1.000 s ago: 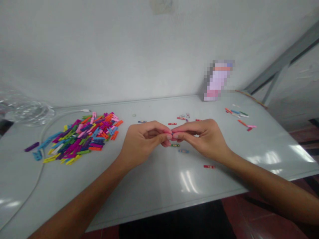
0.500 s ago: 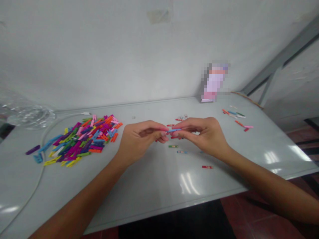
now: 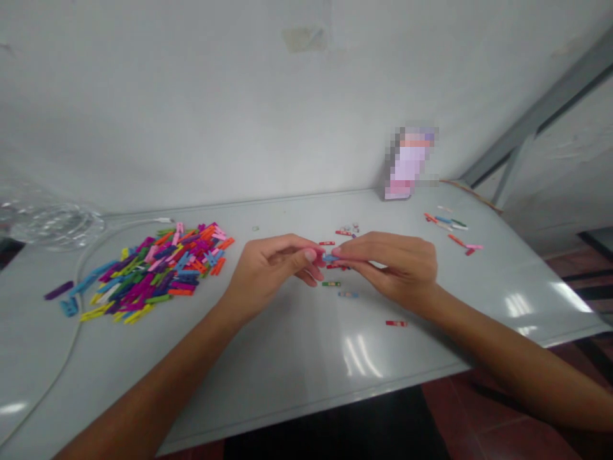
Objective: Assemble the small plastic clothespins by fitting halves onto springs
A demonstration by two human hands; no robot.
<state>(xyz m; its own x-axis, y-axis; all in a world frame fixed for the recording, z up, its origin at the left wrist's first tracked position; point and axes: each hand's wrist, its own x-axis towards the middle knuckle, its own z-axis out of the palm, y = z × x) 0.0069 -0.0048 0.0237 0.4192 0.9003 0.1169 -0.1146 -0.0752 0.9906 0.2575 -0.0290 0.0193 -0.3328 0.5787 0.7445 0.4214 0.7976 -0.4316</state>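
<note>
My right hand [image 3: 397, 262] pinches a small blue clothespin [image 3: 329, 258] between thumb and fingertips, above the middle of the table. Facing it, my left hand [image 3: 275, 265] has its thumb and index finger closed at the clothespin's left end. Whatever lies between those two fingers is too small to make out. Beneath and around the hands lie loose clothespin pieces: a green piece [image 3: 331, 283], a pale blue piece [image 3: 348, 294] and several red ones, one red piece [image 3: 396, 324] nearer the front edge.
A heap of colourful clothespins [image 3: 158, 271] covers the table's left, crossed by a white cable [image 3: 71, 345]. Clear plastic [image 3: 57, 227] sits behind it. More pieces [image 3: 443, 222] lie at right. A blurred pink box [image 3: 407, 166] leans against the wall. Small metal springs [image 3: 352, 227] lie beyond my hands.
My right hand has turned slightly and shifted a little to the right, with the blue clothespin now showing shorter. The left fingers have drawn slightly apart from it.
</note>
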